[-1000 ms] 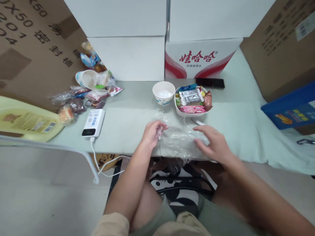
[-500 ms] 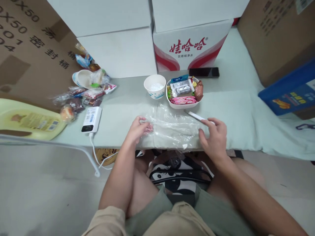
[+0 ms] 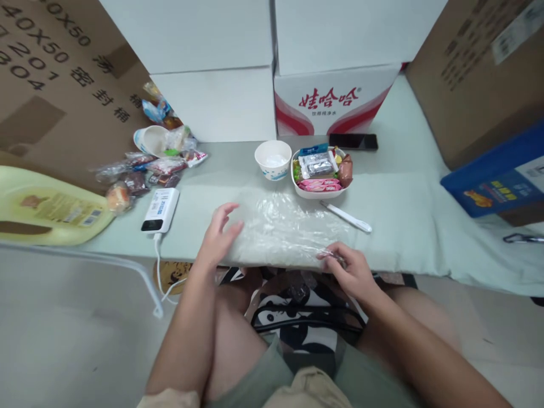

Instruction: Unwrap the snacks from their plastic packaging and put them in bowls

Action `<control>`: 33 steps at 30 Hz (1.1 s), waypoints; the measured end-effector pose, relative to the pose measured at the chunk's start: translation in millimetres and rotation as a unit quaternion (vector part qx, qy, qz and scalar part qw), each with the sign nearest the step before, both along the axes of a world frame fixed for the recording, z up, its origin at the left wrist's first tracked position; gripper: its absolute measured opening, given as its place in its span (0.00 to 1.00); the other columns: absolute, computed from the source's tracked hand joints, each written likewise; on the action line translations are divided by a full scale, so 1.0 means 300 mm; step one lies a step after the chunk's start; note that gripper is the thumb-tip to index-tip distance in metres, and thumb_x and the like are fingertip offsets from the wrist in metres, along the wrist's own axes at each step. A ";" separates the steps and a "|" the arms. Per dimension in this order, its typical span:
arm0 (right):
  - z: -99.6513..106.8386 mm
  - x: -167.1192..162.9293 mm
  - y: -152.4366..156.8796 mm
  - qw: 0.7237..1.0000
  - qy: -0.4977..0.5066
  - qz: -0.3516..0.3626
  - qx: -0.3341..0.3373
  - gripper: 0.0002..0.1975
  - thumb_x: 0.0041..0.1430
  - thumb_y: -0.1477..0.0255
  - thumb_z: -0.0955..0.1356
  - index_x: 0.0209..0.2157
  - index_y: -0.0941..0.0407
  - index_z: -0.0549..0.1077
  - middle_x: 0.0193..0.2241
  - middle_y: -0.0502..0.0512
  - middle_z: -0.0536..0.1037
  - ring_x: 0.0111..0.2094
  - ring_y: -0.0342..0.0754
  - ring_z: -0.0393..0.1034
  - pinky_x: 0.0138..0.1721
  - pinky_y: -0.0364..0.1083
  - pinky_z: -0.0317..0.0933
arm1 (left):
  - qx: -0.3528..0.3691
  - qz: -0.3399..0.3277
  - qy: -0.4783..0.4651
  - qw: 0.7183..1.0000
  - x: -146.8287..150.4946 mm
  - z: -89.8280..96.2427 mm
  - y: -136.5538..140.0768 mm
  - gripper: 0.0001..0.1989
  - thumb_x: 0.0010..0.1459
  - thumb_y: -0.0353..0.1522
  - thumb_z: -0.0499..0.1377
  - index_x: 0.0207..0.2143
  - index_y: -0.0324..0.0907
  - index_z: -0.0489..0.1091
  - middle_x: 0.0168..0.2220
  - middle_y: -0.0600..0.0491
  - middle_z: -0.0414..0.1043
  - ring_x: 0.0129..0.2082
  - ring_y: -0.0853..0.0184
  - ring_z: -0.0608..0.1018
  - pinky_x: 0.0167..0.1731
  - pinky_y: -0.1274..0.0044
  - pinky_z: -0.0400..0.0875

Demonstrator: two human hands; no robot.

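A crumpled sheet of clear plastic wrap (image 3: 276,229) lies at the front edge of the covered table. My right hand (image 3: 351,269) pinches its near right corner between thumb and fingers. Beside the wrap's left end, my left hand (image 3: 219,235) is held with its fingers apart and nothing in them. A slim white utility knife (image 3: 348,218) rests on the cloth beyond my right hand. Just behind it stands a white bowl (image 3: 318,194) filled with wrapped snacks, some in pink packets (image 3: 319,185). To that bowl's left is a paper cup (image 3: 274,164) with something whitish inside.
A black phone (image 3: 353,141) lies before the white carton (image 3: 335,102). At left are a white power bank (image 3: 160,209) with a cable, several wrapped snacks (image 3: 159,164), a tipped paper cup (image 3: 149,140) and a yellow bottle (image 3: 55,207). Cardboard boxes (image 3: 476,85) stand at both sides.
My right hand has left the utility knife on the table and moved nearer to me, onto the wrap's edge. My left hand has let go of the wrap and shifted left, opening.
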State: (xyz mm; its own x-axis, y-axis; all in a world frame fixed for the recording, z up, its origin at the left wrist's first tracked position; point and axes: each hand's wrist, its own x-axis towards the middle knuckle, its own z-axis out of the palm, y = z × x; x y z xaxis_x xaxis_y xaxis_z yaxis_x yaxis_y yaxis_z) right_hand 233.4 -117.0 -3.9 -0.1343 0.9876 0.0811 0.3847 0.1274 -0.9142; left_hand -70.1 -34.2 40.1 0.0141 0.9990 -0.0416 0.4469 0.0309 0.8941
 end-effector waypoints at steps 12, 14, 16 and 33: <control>-0.032 0.085 0.043 0.988 0.067 -0.106 0.090 0.38 0.57 0.54 0.70 0.62 0.49 0.51 0.50 0.63 0.79 0.55 0.58 0.72 0.51 0.59 0.67 | -0.031 -0.179 -0.013 0.983 0.045 -0.026 0.014 0.11 0.55 0.40 0.61 0.28 0.44 0.80 0.40 0.46 0.82 0.43 0.57 0.81 0.52 0.66 0.72; -0.044 0.100 0.045 0.991 0.013 -0.084 0.103 0.43 0.56 0.56 0.72 0.65 0.48 0.46 0.54 0.64 0.76 0.64 0.59 0.63 0.60 0.65 0.57 | -0.044 -0.114 -0.064 0.991 0.047 -0.040 0.024 0.11 0.53 0.41 0.62 0.27 0.44 0.79 0.34 0.47 0.81 0.40 0.58 0.81 0.48 0.69 0.72; -0.057 0.099 0.054 0.994 0.028 -0.081 0.062 0.40 0.59 0.58 0.70 0.65 0.49 0.46 0.46 0.60 0.79 0.61 0.58 0.67 0.61 0.66 0.57 | -0.058 -0.062 -0.133 0.988 0.054 -0.047 0.033 0.12 0.52 0.41 0.62 0.24 0.42 0.77 0.30 0.48 0.80 0.36 0.59 0.80 0.44 0.71 0.72; -0.025 0.059 0.079 0.974 0.158 -0.144 -0.073 0.21 0.58 0.54 0.69 0.46 0.54 0.73 0.32 0.53 0.81 0.19 0.41 0.69 0.22 0.44 0.68 | -0.084 -0.074 -0.251 0.962 0.054 -0.069 0.055 0.34 0.41 0.57 0.67 0.44 0.42 0.74 0.30 0.50 0.79 0.37 0.59 0.81 0.44 0.70 0.70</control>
State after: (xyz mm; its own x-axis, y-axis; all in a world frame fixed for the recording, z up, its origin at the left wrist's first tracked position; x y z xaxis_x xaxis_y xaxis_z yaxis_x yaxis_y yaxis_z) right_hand 251.1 -93.2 -11.5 0.1588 0.9847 -0.0716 0.0820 -0.0854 -0.9930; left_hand -54.0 -17.8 19.3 0.2157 0.9644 -0.1527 -0.0281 0.1625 0.9863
